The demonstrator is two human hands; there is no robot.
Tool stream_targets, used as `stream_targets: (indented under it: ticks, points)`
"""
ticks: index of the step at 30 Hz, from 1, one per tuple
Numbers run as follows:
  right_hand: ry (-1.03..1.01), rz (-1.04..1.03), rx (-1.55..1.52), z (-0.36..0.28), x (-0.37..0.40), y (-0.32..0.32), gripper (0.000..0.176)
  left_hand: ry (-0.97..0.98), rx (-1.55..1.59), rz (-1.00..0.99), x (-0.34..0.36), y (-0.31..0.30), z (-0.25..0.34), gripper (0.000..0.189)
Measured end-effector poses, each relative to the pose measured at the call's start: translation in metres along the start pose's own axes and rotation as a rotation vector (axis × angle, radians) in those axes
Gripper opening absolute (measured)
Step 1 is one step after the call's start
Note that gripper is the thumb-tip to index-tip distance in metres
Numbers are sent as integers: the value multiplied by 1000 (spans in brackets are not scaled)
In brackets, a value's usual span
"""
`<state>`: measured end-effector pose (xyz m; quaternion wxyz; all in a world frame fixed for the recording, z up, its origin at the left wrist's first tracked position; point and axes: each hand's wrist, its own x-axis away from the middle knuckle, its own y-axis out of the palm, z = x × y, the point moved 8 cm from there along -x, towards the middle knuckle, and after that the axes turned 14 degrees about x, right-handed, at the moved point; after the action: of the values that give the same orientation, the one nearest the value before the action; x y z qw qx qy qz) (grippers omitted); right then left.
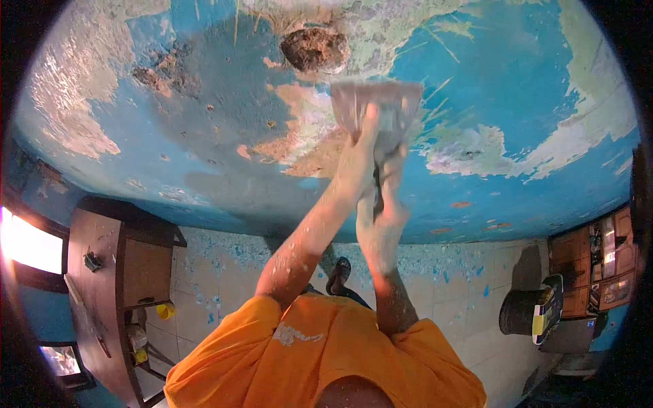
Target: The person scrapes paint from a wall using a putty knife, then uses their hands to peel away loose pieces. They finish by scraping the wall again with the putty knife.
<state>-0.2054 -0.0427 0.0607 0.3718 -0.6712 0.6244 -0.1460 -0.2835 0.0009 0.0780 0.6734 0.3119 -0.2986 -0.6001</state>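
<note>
Both of my hands are closed on a wide-bladed scraper [388, 117], which is smeared by motion. My left hand [357, 160] grips it higher up, close to the blade, with a digit laid along the metal. Lower down, my right hand [383, 224] wraps the handle, most of which is hidden by the fingers. The blade's broad edge is at the peeling wall [503, 61], just below and right of a rough brown hole [314, 49]. Around it, blue paint gives way to pale green and orange-pink patches. Pale flecks dot my forearms.
Blue and pale chips lie over the tiled floor [449, 292] along the wall's foot. Wooden furniture [95, 272] stands at left, with a yellow cup [165, 311] beside it. At right are a dark chair [520, 311] and a wooden cabinet [571, 258]. My sandalled foot [339, 272] shows below.
</note>
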Motion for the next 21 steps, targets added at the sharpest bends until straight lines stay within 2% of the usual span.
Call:
stream_targets:
  ticks: [1,3,6,7,10,12,13,14,16,17,19,21]
  points:
    - [-3,0,-1,4,5,7,40,-19,10,-16,5,-10,-11,58]
    - [-284,317,92,-5,32,1,37,-42,31,-25,14,-32,-28,58]
    - [-280,260,78,-7,28,6,35,-83,176,59,17,-36,-26,58]
    - [-143,141,33,-1,26,9,33,-91,183,65,18,-38,-27,58]
    - [-118,42,4,12,24,13,34,-195,182,13,18,-34,-34,60]
    - [-42,-13,15,16,20,13,34,-81,184,-59,13,-21,-19,61]
    - [9,-53,21,15,13,13,33,-72,220,-32,6,-27,-25,60]
    - [-8,-40,21,5,7,11,33,-58,218,-48,3,-24,-19,60]
    - [-285,287,70,-29,20,-12,31,-70,215,-29,10,-23,-19,59]
    - [-131,199,58,-16,21,-4,28,-82,221,-12,15,-22,-19,59]
    - [-86,111,25,-5,26,-2,25,-62,196,74,19,-18,-13,58]
    - [-80,57,-17,-4,17,2,22,-40,179,48,11,-22,-16,59]
